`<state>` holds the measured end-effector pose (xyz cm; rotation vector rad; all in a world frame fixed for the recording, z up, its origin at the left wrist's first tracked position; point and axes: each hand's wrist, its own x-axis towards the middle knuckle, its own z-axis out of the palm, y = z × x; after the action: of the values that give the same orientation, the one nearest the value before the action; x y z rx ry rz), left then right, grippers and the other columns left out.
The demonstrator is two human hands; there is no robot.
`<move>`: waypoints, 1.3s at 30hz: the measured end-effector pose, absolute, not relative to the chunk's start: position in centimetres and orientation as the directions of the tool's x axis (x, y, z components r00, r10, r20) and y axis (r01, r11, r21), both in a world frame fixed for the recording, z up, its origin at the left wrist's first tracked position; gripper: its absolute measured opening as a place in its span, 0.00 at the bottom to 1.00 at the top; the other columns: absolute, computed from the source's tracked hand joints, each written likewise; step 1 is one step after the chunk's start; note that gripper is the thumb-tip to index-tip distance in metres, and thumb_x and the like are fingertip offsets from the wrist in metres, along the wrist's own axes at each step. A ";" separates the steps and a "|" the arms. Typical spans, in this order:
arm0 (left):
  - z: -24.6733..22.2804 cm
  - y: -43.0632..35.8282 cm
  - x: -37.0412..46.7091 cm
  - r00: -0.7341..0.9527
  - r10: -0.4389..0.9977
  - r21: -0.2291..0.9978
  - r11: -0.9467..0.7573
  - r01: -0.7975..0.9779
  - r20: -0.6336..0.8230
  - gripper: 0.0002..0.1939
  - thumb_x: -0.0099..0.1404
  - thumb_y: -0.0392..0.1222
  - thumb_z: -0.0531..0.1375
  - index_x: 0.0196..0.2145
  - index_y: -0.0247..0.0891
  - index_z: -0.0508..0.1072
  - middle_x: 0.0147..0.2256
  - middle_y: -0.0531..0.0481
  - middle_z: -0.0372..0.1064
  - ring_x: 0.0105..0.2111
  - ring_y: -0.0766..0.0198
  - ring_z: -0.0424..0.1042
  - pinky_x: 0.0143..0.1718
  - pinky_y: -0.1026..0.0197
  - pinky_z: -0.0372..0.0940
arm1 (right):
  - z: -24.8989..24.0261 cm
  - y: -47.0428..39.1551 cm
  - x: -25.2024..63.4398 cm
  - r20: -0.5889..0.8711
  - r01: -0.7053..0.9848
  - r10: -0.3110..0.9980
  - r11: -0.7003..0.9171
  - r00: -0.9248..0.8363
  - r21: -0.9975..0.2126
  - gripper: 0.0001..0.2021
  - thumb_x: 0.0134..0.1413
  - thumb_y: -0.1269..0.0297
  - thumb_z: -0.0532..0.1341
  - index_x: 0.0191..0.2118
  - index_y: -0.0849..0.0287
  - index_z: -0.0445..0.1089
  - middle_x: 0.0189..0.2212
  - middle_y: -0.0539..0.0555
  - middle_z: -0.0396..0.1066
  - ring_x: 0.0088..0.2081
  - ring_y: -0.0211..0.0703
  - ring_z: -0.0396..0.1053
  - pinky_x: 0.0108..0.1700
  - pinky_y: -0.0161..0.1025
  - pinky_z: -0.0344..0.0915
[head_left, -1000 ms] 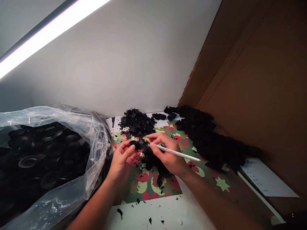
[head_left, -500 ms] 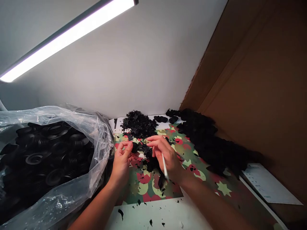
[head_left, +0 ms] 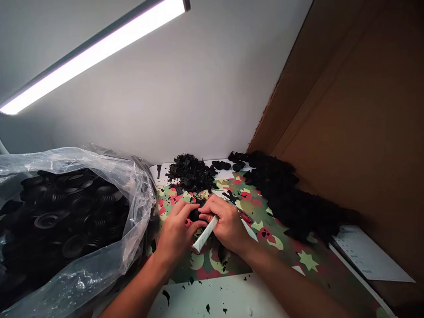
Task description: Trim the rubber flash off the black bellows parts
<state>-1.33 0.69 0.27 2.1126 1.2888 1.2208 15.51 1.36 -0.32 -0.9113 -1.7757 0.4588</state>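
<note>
A small dark round piece, apparently black rubber like the parts in the bag, sits between my hands. My left hand is closed around its near left side, thumb below and fingers above. My right hand grips a slim tool with a flat white handle. That handle points down and left toward me, and the working end is hidden behind my fingers. Right fingertips meet the dark piece at its right side. Under both hands lies a patterned red, green and yellow sheet scattered with black scraps.
At left stands a clear plastic bag full of black ribbed rubber parts. A heap of black trimmings lies by the wall. Dark pieces are piled along the cardboard at right, near a white labelled sheet.
My hands have come together over the dark piece. The white handle has swung from steep to slanting down-left, and my right fingers have closed in on the piece.
</note>
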 end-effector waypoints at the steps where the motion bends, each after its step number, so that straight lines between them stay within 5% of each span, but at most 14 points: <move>1: 0.4 0.6 -1.3 0.205 0.840 0.663 -0.526 0.534 0.502 0.08 0.63 0.39 0.66 0.41 0.42 0.79 0.33 0.51 0.72 0.30 0.62 0.71 0.28 0.63 0.66 | -0.1 1.3 15.5 0.616 0.367 0.771 0.627 -0.162 -0.687 0.09 0.58 0.77 0.60 0.29 0.57 0.70 0.27 0.50 0.68 0.28 0.40 0.67 0.30 0.35 0.64; 9: 1.0 -0.2 -0.4 0.133 0.765 0.607 -0.591 0.532 0.630 0.02 0.62 0.38 0.68 0.35 0.40 0.80 0.26 0.53 0.73 0.24 0.66 0.70 0.23 0.65 0.64 | 1.6 1.1 15.5 0.397 0.249 0.916 0.399 -0.061 -0.882 0.08 0.49 0.73 0.59 0.23 0.57 0.66 0.22 0.48 0.65 0.26 0.39 0.61 0.29 0.35 0.57; 13: 0.6 -0.1 -0.4 0.211 0.539 0.372 -0.767 0.522 0.815 0.06 0.63 0.35 0.68 0.39 0.39 0.80 0.27 0.51 0.74 0.26 0.63 0.74 0.28 0.63 0.70 | 0.7 1.6 14.8 0.198 0.081 0.978 0.203 -0.061 -0.976 0.06 0.48 0.65 0.59 0.23 0.56 0.64 0.20 0.47 0.62 0.24 0.38 0.58 0.28 0.35 0.56; 17: 1.3 -1.7 0.0 0.342 0.282 0.134 -0.908 0.398 0.896 0.15 0.63 0.27 0.65 0.46 0.39 0.80 0.29 0.48 0.78 0.27 0.61 0.75 0.28 0.61 0.72 | -0.1 3.7 16.0 0.156 0.007 0.981 0.156 0.119 -0.988 0.10 0.48 0.56 0.58 0.24 0.55 0.61 0.20 0.46 0.58 0.24 0.38 0.54 0.27 0.35 0.54; 19: 1.7 -2.5 0.3 0.312 0.302 0.205 -0.929 0.309 0.901 0.15 0.63 0.30 0.67 0.47 0.41 0.80 0.30 0.49 0.78 0.26 0.62 0.75 0.26 0.62 0.71 | -0.4 5.0 17.4 0.156 0.022 0.973 0.155 0.169 -0.988 0.12 0.49 0.53 0.58 0.23 0.54 0.59 0.20 0.45 0.56 0.24 0.38 0.53 0.27 0.35 0.52; 21: 2.0 -2.6 0.5 0.201 0.488 0.435 -0.863 0.257 0.849 0.11 0.60 0.38 0.71 0.42 0.42 0.82 0.27 0.51 0.76 0.25 0.63 0.74 0.25 0.62 0.70 | -0.5 5.7 18.6 0.152 0.054 0.978 0.145 0.143 -0.988 0.12 0.46 0.53 0.62 0.23 0.55 0.63 0.20 0.46 0.60 0.24 0.38 0.55 0.27 0.36 0.53; 26: 1.6 -0.9 0.1 -0.015 0.895 0.887 -0.440 0.141 0.447 0.03 0.55 0.40 0.72 0.27 0.41 0.83 0.23 0.53 0.71 0.25 0.64 0.69 0.25 0.64 0.64 | -0.5 5.0 18.6 0.152 0.142 0.988 0.155 -0.031 -0.978 0.08 0.42 0.58 0.69 0.27 0.56 0.76 0.26 0.51 0.73 0.28 0.43 0.65 0.32 0.39 0.61; 29: 1.3 -0.1 -0.3 -0.020 0.960 0.957 -0.276 0.089 0.279 0.01 0.52 0.39 0.71 0.26 0.41 0.83 0.23 0.52 0.71 0.26 0.64 0.67 0.27 0.64 0.62 | 0.3 3.9 18.0 0.273 0.164 0.960 0.279 -0.062 -0.946 0.07 0.50 0.57 0.66 0.29 0.55 0.77 0.33 0.54 0.75 0.36 0.47 0.70 0.39 0.42 0.65; 33: 1.1 0.2 -0.4 -0.007 0.985 0.980 -0.170 0.098 0.172 0.03 0.50 0.40 0.71 0.23 0.41 0.82 0.23 0.53 0.71 0.25 0.63 0.67 0.27 0.63 0.61 | 1.7 2.2 17.5 0.378 0.106 0.908 0.400 -0.182 -0.910 0.07 0.58 0.58 0.65 0.33 0.53 0.78 0.35 0.54 0.73 0.37 0.45 0.70 0.36 0.39 0.66; 39: 1.0 0.4 -0.2 0.058 0.973 0.937 -0.232 0.263 0.225 0.09 0.51 0.44 0.73 0.20 0.40 0.80 0.20 0.55 0.67 0.23 0.65 0.63 0.25 0.64 0.57 | 1.8 0.8 16.0 0.429 0.246 0.878 0.472 -0.211 -0.846 0.10 0.54 0.75 0.55 0.27 0.56 0.69 0.27 0.50 0.68 0.30 0.40 0.66 0.33 0.36 0.61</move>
<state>-0.22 0.36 1.01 1.5994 1.2670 1.2181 15.97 0.77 1.81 -0.9674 -1.7200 0.7914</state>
